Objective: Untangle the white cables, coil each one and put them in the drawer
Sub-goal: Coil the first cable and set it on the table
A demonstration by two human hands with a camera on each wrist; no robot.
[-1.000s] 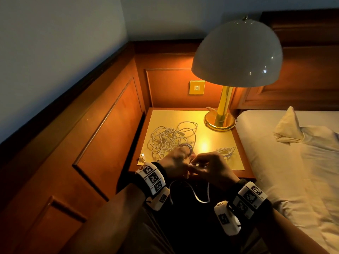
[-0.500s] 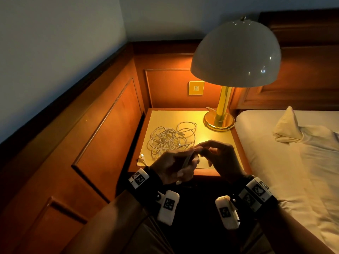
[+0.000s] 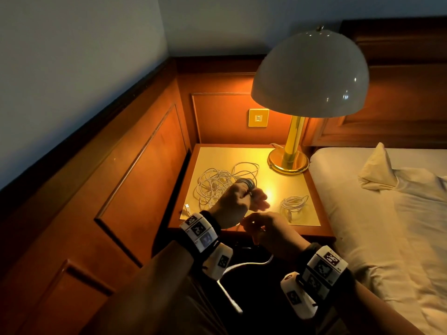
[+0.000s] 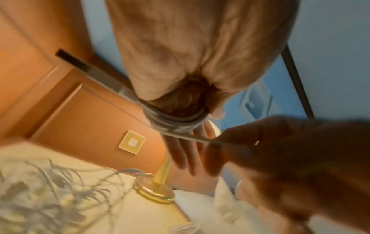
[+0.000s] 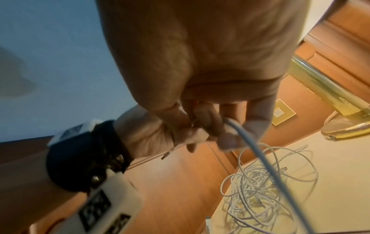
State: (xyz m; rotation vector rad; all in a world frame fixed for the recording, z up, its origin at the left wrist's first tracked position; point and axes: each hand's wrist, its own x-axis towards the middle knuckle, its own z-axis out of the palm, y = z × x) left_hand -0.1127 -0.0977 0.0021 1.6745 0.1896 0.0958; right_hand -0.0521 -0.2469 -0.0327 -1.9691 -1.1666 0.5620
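A tangle of white cables point(image 3: 216, 183) lies on the left half of the nightstand top point(image 3: 278, 189). My left hand point(image 3: 250, 199) hovers over the tangle's near edge, with a white cable wound in several turns point(image 4: 176, 123) around its straight fingers and the thumb held against the turns. My right hand point(image 3: 256, 224), lower and closer to me, pinches the taut strand point(image 5: 250, 150) that leads off those turns. The cable's loose length point(image 3: 242, 264) hangs in a loop below both wrists. A small finished coil point(image 3: 294, 203) rests on the right side of the top.
A brass lamp point(image 3: 289, 163) with a white dome shade stands at the back right of the nightstand. The bed point(image 3: 387, 226) adjoins on the right, wood panelling point(image 3: 145, 177) on the left. A cable plug point(image 3: 187, 207) lies at the top's front left corner.
My left hand has risen over the tangle and its fingers have straightened with the turns on them. My right hand has dropped back toward the front edge, drawing the strand taut.
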